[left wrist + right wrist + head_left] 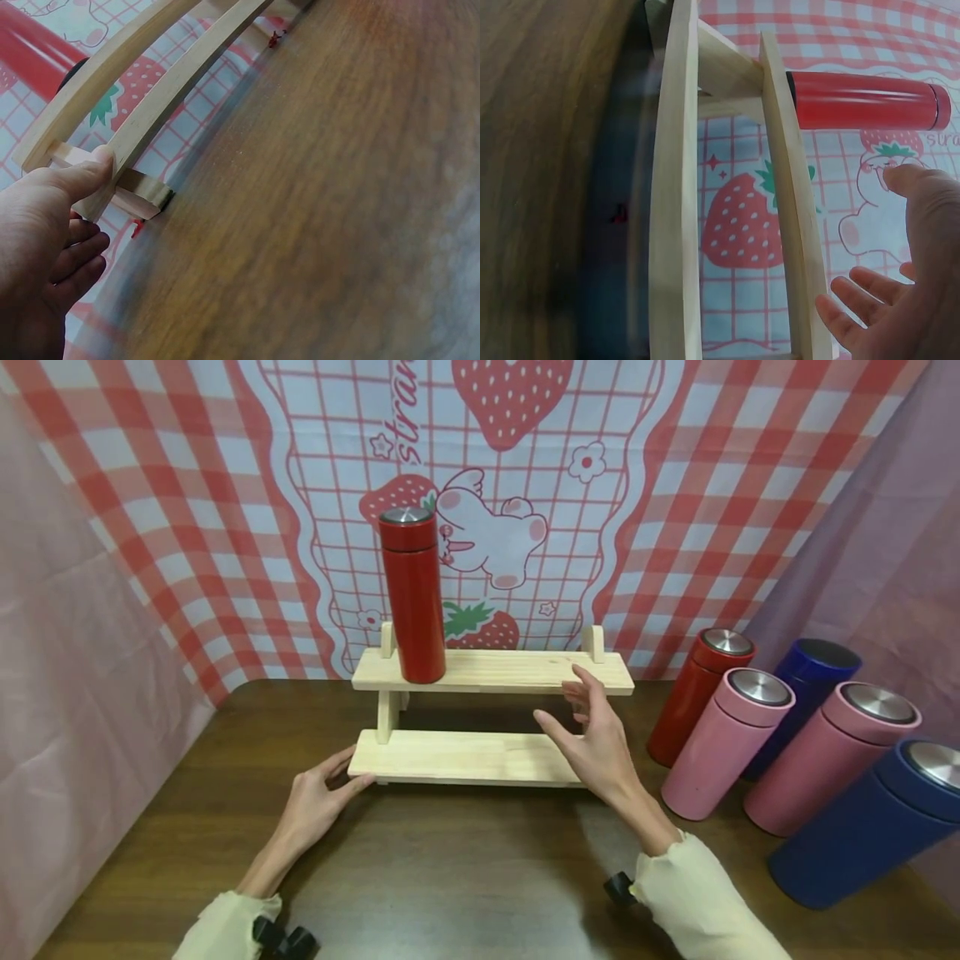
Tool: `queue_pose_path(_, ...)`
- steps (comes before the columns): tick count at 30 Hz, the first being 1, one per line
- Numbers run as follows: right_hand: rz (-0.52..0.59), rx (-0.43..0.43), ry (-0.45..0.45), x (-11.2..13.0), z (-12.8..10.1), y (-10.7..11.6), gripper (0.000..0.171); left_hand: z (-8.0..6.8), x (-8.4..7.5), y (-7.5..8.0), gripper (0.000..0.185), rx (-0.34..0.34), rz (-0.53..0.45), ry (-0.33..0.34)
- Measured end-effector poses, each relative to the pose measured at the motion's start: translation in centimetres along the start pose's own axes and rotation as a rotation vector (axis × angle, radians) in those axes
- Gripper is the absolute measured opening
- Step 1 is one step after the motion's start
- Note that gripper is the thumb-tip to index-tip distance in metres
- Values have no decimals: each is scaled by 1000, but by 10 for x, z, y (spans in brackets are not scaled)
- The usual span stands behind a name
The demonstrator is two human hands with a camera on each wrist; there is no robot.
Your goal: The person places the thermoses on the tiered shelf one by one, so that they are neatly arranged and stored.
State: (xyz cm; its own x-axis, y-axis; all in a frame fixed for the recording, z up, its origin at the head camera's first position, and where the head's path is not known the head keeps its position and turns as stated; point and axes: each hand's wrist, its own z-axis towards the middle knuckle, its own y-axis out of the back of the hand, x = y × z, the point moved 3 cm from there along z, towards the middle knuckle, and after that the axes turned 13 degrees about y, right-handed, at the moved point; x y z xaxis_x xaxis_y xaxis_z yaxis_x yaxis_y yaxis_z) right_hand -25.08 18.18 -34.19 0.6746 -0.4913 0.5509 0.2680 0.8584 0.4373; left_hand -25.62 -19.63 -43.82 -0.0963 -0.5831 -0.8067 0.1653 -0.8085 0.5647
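On the brown wooden surface, left hand touches the two-tier pine shelf, right hand spread; a nudge might topple the tall red flask

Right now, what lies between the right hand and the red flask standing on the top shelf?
Only bare upper shelf board separates the right hand from the red flask. Nothing else stands on that stretch; the head view shows it plainly.
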Motion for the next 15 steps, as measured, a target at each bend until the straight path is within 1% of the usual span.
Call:
queue_pose_path(10, -50, -9, -9, -4, -19, 20, 77, 0, 1, -1, 60, -2, 2, -2)
queue_pose_path(15, -78, -32, -9, -5, -29, 30, 75, 0, 1, -1, 60, 2, 3, -2)
